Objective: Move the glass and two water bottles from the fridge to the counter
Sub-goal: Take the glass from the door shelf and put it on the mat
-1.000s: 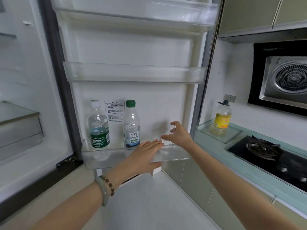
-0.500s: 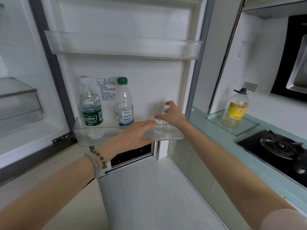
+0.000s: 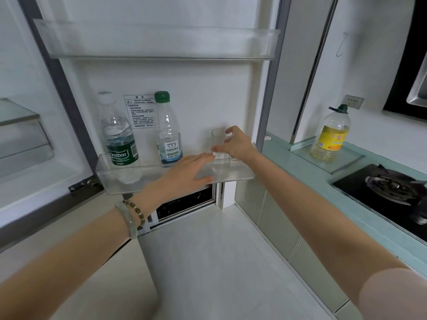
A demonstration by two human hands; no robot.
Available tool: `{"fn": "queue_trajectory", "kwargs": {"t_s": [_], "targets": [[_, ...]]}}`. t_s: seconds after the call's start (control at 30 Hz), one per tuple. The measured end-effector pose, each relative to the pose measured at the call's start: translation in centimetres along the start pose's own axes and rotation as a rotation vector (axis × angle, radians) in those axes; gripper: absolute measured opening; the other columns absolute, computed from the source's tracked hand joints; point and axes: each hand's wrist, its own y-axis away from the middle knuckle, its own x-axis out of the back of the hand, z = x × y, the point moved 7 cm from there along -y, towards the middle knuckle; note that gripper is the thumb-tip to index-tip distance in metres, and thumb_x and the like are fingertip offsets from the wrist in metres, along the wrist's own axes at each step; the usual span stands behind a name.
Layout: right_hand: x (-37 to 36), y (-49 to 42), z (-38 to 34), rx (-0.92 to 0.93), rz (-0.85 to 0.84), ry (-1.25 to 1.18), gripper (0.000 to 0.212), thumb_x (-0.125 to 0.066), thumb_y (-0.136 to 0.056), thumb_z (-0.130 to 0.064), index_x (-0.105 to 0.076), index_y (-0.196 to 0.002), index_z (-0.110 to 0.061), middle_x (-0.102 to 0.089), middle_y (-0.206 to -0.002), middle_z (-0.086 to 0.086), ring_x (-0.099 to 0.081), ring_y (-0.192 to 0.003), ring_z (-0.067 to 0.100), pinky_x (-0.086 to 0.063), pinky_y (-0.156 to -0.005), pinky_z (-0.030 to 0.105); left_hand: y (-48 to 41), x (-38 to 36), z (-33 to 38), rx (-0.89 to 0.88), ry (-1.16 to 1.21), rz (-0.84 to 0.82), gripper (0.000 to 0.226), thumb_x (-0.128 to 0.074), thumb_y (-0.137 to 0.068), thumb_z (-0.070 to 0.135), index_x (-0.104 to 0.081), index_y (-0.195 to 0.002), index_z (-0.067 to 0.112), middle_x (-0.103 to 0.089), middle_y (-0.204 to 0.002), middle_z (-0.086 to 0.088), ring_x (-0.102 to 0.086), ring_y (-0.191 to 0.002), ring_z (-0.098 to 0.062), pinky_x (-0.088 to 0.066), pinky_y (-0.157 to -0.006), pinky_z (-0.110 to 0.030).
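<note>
The fridge door stands open with a clear lower door shelf [image 3: 129,181]. On it stand a white-capped water bottle with a green label [image 3: 119,132], a green-capped water bottle with a blue-white label [image 3: 166,130], and a clear empty glass [image 3: 217,139] at the right end. My right hand [image 3: 238,143] is wrapped around the glass, thumb on its left side and fingers at its rim. My left hand [image 3: 187,172] lies flat, fingers spread, against the front of the shelf and holds nothing.
A teal counter [image 3: 286,165] runs along the right, with a yellow oil bottle [image 3: 331,135] on a glass board and a black gas hob [image 3: 392,188] beyond. An empty upper door shelf [image 3: 159,42] hangs above. White floor lies below, grey cabinets to the right.
My right hand reached further in and closed around the glass. My left hand settled flat on the shelf front. The view dropped and moved closer to the door.
</note>
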Motion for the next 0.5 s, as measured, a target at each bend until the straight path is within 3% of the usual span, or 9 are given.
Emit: {"fn": "queue_trajectory", "kwargs": {"t_s": [0.1,0.2,0.37,0.5], "targets": [[0.2,0.0,-0.2,0.001,0.014,-0.003,0.075,-0.086,-0.064,-0.034,-0.046,-0.125,-0.015,-0.057,-0.110,0.003,-0.059,-0.107,0.023,-0.050,-0.091,0.037,0.3,0.4,0.4,0.012,0.021,-0.010,0.062,-0.054,-0.096,0.035,-0.028,-0.149,0.018,-0.032,-0.155,-0.001,-0.034,-0.139,-0.023,-0.024,-0.110,-0.029],[0.5,0.2,-0.6,0.026,0.021,-0.002,0.075,-0.087,-0.063,-0.033,-0.048,-0.124,-0.015,-0.058,-0.103,0.002,-0.059,-0.105,0.022,-0.048,-0.086,0.032,0.5,0.7,0.5,0.037,0.077,-0.009,0.062,-0.052,-0.097,0.036,-0.025,-0.150,0.018,-0.031,-0.155,-0.002,-0.031,-0.141,-0.023,-0.022,-0.111,-0.029],[1.7,0.5,-2.2,0.082,0.042,-0.037,0.070,-0.087,-0.065,-0.029,-0.049,-0.123,-0.015,-0.056,-0.102,0.002,-0.057,-0.097,0.019,-0.040,-0.078,0.024,1.2,1.7,0.0,0.073,0.100,0.095,0.060,-0.047,-0.099,0.035,-0.022,-0.151,0.017,-0.022,-0.159,-0.007,-0.018,-0.146,-0.022,-0.002,-0.113,-0.022],[3.3,0.6,-4.4,0.123,0.074,-0.047,0.069,-0.088,-0.063,-0.029,-0.050,-0.119,-0.015,-0.057,-0.098,0.001,-0.058,-0.090,0.017,-0.048,-0.078,0.028,1.4,2.0,-0.4,0.016,0.066,0.176,0.059,-0.046,-0.100,0.034,-0.023,-0.151,0.016,-0.021,-0.159,-0.003,-0.015,-0.146,-0.015,0.004,-0.111,-0.017]]}}
